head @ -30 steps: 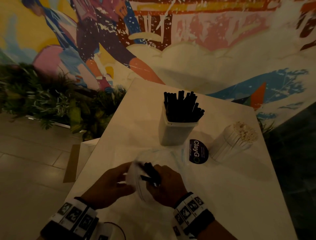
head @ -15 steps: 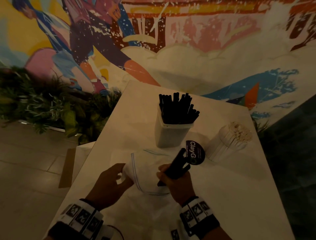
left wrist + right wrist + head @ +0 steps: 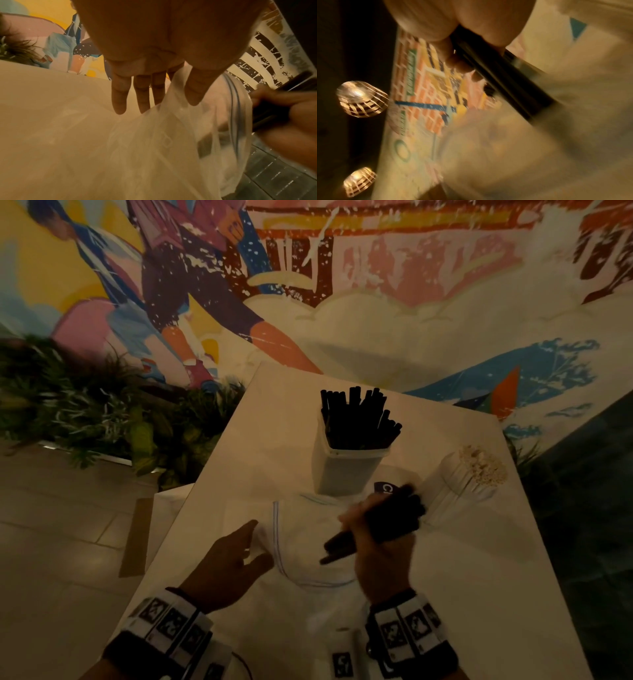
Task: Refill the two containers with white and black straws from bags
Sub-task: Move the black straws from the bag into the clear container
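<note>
— Count of containers?
— Two on the table (image 3: 260, 440): one square tub (image 3: 346, 474) standing upright, packed with black straws (image 3: 359, 419); one round holder (image 3: 455, 491) just right of the square tub, leaning, crammed with white straws (image 3: 483, 465).
— Bags?
— One clear zip bag (image 3: 308, 546), lying flat just in front of the square tub, mouth gaping toward it. Seen also from the left wrist as crumpled film (image 3: 171, 135).
— Hands?
— Two, both in front of the square tub. Left hand (image 3: 226, 563) front-left of it, four fingers (image 3: 118, 97) straight and slightly spread, thumb held apart from the forefinger, bag film brushing between them. Right hand (image 3: 380, 549) front-right of it, curled tight round one bundle of black straws (image 3: 387, 518), lifted above the bag and slanting up toward the tub's right corner.
— Number of straws in that bundle?
— Cannot tell; blurred into one dark mass (image 3: 501, 75).
— Anything else near the tub?
— One dark round sticker (image 3: 385, 487) at its front right foot, mostly hidden behind the bundle. Beyond the tub, one painted mural (image 3: 376, 285); left of it, a row of plants (image 3: 85, 412). Two marker bands, one per wrist. Two woven lamps (image 3: 361, 98) in the right wrist view, place relative to the tub unclear
</note>
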